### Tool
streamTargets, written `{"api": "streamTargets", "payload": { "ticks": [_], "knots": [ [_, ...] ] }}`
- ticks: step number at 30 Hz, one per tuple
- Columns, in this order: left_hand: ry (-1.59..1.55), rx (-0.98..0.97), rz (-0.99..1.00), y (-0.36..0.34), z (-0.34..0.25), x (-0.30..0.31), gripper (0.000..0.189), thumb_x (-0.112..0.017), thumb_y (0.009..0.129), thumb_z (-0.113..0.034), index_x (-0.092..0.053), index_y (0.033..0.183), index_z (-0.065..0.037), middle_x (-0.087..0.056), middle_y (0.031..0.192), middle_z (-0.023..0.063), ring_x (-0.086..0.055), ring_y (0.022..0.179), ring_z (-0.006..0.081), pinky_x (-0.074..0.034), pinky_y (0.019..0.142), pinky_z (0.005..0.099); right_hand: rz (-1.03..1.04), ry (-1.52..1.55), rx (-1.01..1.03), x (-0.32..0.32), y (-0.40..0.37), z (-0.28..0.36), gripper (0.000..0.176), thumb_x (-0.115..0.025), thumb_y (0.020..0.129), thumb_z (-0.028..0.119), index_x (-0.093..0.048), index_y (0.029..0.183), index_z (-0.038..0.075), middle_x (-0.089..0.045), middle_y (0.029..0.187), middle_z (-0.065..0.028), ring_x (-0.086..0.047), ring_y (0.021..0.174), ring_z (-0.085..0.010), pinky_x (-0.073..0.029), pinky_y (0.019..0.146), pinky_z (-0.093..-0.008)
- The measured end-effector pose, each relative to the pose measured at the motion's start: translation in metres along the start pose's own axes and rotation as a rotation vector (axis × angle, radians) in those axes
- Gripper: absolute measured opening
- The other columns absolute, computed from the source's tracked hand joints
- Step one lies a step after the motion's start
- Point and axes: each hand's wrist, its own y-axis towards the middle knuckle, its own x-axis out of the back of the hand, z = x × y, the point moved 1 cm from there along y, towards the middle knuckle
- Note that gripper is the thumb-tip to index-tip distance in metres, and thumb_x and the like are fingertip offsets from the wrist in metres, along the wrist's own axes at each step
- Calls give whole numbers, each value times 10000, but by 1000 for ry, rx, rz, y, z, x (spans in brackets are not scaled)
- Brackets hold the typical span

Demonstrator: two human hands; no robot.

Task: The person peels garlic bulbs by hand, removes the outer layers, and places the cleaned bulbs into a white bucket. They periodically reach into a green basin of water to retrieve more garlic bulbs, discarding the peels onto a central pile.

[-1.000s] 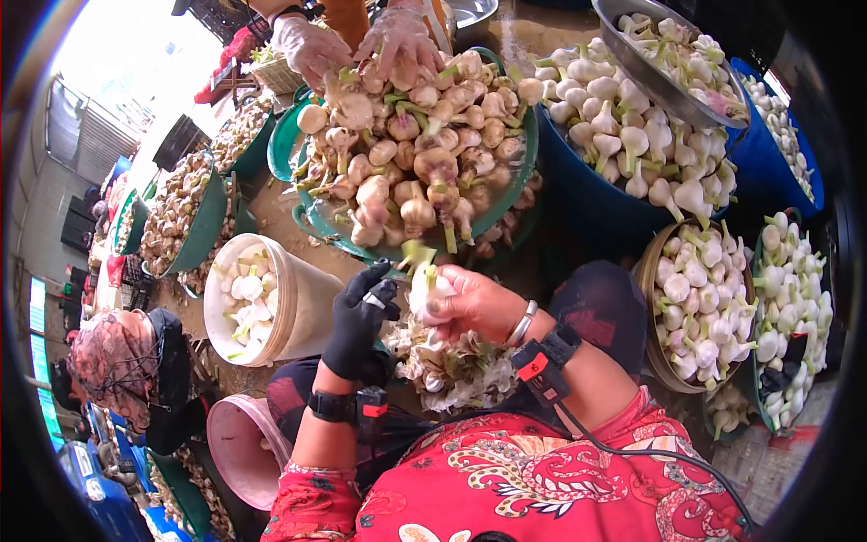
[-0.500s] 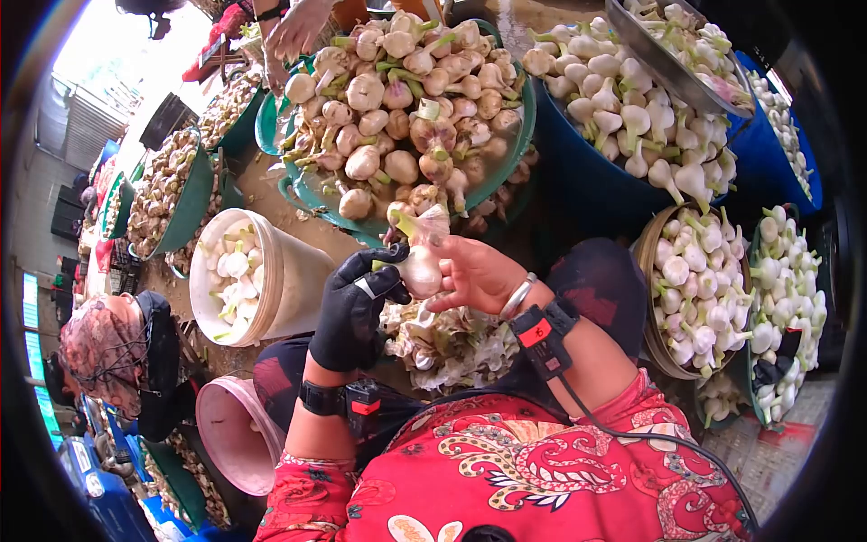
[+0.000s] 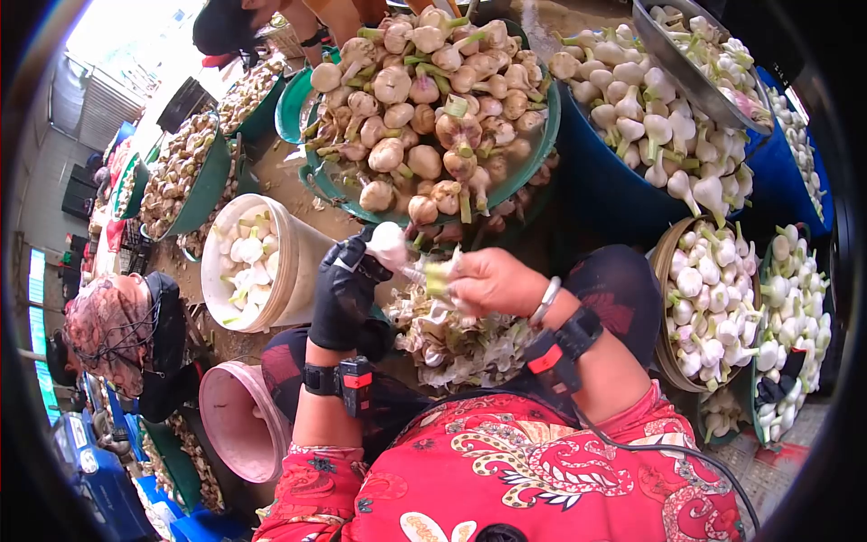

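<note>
My left hand (image 3: 348, 298), in a black glove, is closed around a pale garlic bulb (image 3: 388, 244) that shows above its fingers. To the right, my bare right hand (image 3: 495, 282) pinches the garlic's outer skin (image 3: 440, 278), with a greenish stem end. A thin papery strip spans from the bulb toward my right fingers. Below both hands lies a heap of loose garlic skins (image 3: 456, 343) between my knees. Just beyond my hands, unpeeled brownish garlic (image 3: 424, 163) is piled in a green basin (image 3: 348, 200).
At my left, a white bucket (image 3: 287, 280) holds peeled bulbs, beside a pink bucket (image 3: 242, 425). Blue tubs (image 3: 587, 154) and a tan bucket (image 3: 666, 312) of white garlic stand at my right. Other people are at left (image 3: 117, 334) and at the far top (image 3: 330, 20).
My right hand has moved right, off the bulb, drawing the skin and stem with it. The bulb has tilted leftward in my left hand. At the top, another person bends lower.
</note>
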Motion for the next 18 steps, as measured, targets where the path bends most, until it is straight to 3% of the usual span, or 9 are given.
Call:
{"api": "streamTargets", "payload": {
  "ticks": [3, 6, 7, 8, 12, 13, 14, 16, 18],
  "knots": [
    [1233, -789, 209, 7, -21, 16, 307, -568, 805, -57, -582, 1103, 16, -638, 865, 146, -613, 749, 229, -484, 679, 323, 26, -196, -206, 4, -3, -5, 168, -572, 864, 140, -639, 957, 17, -630, 707, -32, -578, 588, -99, -467, 532, -260],
    [1100, -553, -11, -2, -33, 38, 332, -597, 791, -63, -577, 1114, 17, -639, 873, 145, -620, 751, 228, -491, 672, 328, -110, -626, -23, 5, 0, -11, 160, -594, 824, 145, -644, 907, 17, -628, 680, -94, -594, 571, -154, -484, 556, -296],
    [722, -352, -70, 3, -31, 51, 351, -600, 785, -30, -565, 1129, 30, -643, 858, 130, -625, 731, 217, -499, 662, 307, -123, -651, -15, 4, 1, -14, 154, -604, 798, 140, -644, 880, 15, -622, 674, -118, -603, 582, -176, -489, 572, -311],
    [940, -461, -60, -5, -38, 68, 354, -588, 786, 11, -558, 1137, 44, -647, 844, 109, -629, 725, 189, -505, 664, 277, -138, -675, -3, 4, 3, -17, 149, -614, 773, 135, -644, 852, 13, -616, 669, -143, -612, 594, -197, -495, 587, -327],
    [487, -320, -109, -7, -49, 98, 379, -570, 833, -7, -525, 1207, 32, -624, 810, 76, -609, 723, 135, -486, 627, 240, -21, -714, -68, -2, 10, -29, 213, -670, 702, 125, -642, 894, 36, -658, 781, -129, -638, 717, -222, -505, 665, -323],
    [869, -570, -114, -12, -63, 86, 286, -525, 872, -12, -575, 1150, 29, -613, 799, 70, -597, 692, 129, -490, 629, 255, -9, -762, -17, -3, 12, -35, 244, -683, 686, 122, -638, 909, 33, -665, 816, -121, -638, 736, -227, -506, 693, -310],
    [1049, -586, -41, -8, -62, 112, 289, -505, 886, -9, -563, 1161, 56, -624, 801, 51, -599, 655, 121, -498, 598, 261, 7, -764, -3, -4, 15, -36, 244, -683, 686, 122, -638, 909, 33, -665, 816, -121, -638, 736, -227, -506, 693, -310],
    [361, -226, -313, -1, -72, 144, 250, -505, 902, -43, -586, 1122, 43, -629, 861, 43, -592, 691, 107, -492, 614, 258, -126, -718, 18, -4, 14, -34, 235, -682, 694, 111, -639, 907, 23, -664, 807, -114, -635, 728, -202, -507, 696, -304],
    [566, -312, -442, 6, -79, 193, 228, -515, 897, -41, -605, 1096, 25, -632, 899, 45, -590, 774, 104, -490, 691, 254, -338, -420, 32, 3, 15, -35, 222, -701, 701, 150, -636, 873, 26, -655, 748, -111, -627, 676, -178, -507, 660, -311]
  ]
}}
